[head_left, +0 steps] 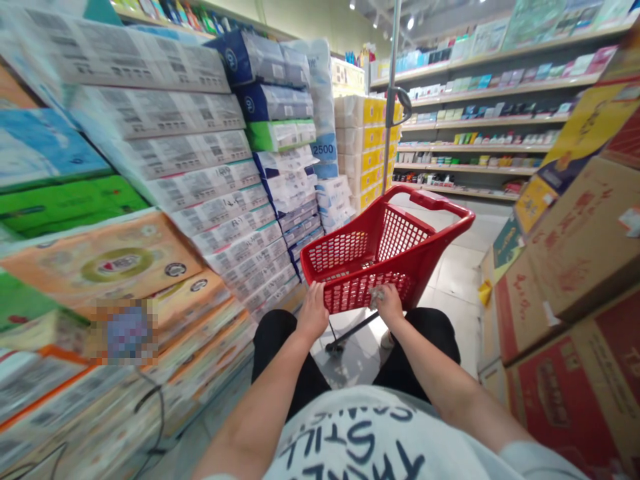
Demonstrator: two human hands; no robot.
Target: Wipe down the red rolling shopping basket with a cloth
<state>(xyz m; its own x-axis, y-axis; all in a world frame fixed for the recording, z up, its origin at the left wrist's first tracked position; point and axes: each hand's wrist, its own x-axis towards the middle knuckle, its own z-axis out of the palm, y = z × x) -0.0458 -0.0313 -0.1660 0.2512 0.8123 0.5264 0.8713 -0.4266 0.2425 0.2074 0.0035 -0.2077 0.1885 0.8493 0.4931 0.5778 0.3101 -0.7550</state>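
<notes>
A red plastic shopping cart (345, 277) with perforated mesh sides stands between my knees, its handle (440, 202) at the far right end. My left hand (313, 310) is closed over the near left corner of the basket's rim. Against the near mesh side, my right hand (389, 304) holds a crumpled greyish cloth (376, 295) in its bent fingers. The cloth appears to touch the mesh, and part of it is hidden by the fingers. The visible inside of the basket shows only its red mesh walls and base.
Tall stacks of wrapped tissue packs (215, 157) rise on the left, with orange packs (115, 253) nearer me. Cardboard boxes (590, 233) are piled along the right. Behind the cart stand a metal pole (389, 147) and stocked shelves (465, 123). Cables (160, 420) hang at lower left.
</notes>
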